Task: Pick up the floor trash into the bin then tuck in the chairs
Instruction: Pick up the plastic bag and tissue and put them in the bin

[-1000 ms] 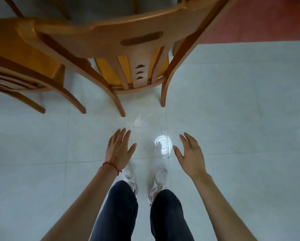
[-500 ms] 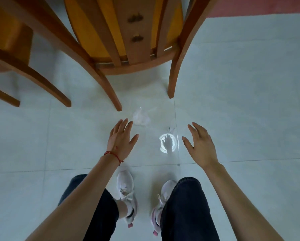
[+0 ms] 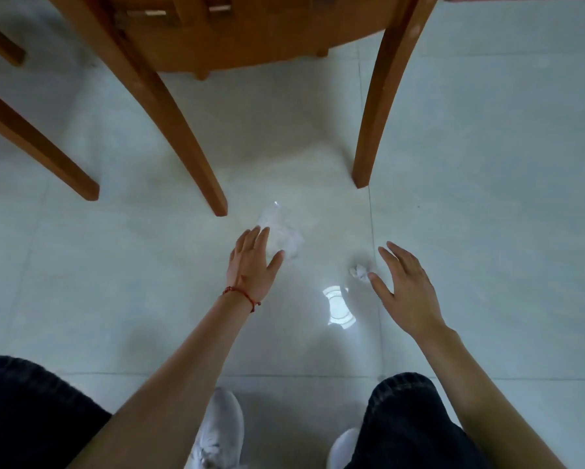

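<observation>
While both pieces of trash lie on the floor and no bin shows anywhere in view, the task looks to be at its very start: nothing is picked up yet, and the chairs are not yet tucked in. Nearest the camera are dark trouser knees and white shoes (image 3: 216, 431) on the pale tile floor (image 3: 487, 198), the person bent low. Farther out, the left hand (image 3: 252, 264), a red string bracelet (image 3: 240, 292) at its wrist, is spread with straight fingers and thumb splayed wide, holding nothing; its fingertips overlap the near edge of a crumpled white tissue (image 3: 282, 235), though contact cannot be told for certain. The right hand (image 3: 404, 289) is likewise spread and empty, its thumb tip just beside a small white paper wad (image 3: 359, 271). A round glare of light (image 3: 339, 305) sits on the tile between the hands. The tissue looks thin, soft and rumpled, nearly the colour of the floor; the wad is tight and much smaller. Beyond them stand the legs of a wooden chair (image 3: 183, 130), the tissue near its left rear leg, and at the far left the legs of a second chair (image 3: 37, 147).
</observation>
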A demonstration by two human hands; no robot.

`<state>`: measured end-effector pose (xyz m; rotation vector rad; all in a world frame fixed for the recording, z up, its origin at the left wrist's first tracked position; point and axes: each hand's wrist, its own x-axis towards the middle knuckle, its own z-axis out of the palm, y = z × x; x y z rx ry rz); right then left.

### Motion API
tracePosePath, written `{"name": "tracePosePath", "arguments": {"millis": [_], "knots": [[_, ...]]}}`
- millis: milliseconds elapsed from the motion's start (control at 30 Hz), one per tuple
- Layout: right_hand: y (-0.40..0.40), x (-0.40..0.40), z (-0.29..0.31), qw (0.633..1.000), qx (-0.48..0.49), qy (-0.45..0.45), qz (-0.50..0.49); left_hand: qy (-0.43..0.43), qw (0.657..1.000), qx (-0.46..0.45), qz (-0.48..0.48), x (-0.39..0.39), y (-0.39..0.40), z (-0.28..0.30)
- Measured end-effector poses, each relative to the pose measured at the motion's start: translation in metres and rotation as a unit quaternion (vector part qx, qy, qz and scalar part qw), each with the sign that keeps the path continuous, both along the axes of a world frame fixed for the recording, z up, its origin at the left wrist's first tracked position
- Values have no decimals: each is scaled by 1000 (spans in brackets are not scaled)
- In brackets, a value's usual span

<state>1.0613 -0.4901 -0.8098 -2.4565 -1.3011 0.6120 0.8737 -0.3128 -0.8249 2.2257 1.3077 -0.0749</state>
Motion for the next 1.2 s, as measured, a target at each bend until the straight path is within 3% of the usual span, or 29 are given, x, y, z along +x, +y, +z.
{"name": "tracePosePath", "arguments": {"millis": [300,533,767,967,1200], "knots": [[4,3,-47,1000,11,21,-21,-57,975,-89,194,13,33,-56],[-7,-8,-54,998,37,40,-39,-35,972,-133,190,11,47,-66],[-17,-12,-59,996,43,48,-60,-107,947,-179,246,28,46,-75],[-20,-10,-66,995,35,58,-74,-90,940,-181,274,42,42,-86],[-14,-13,-79,991,43,82,-92,-139,900,-219,349,39,39,-92]]}}
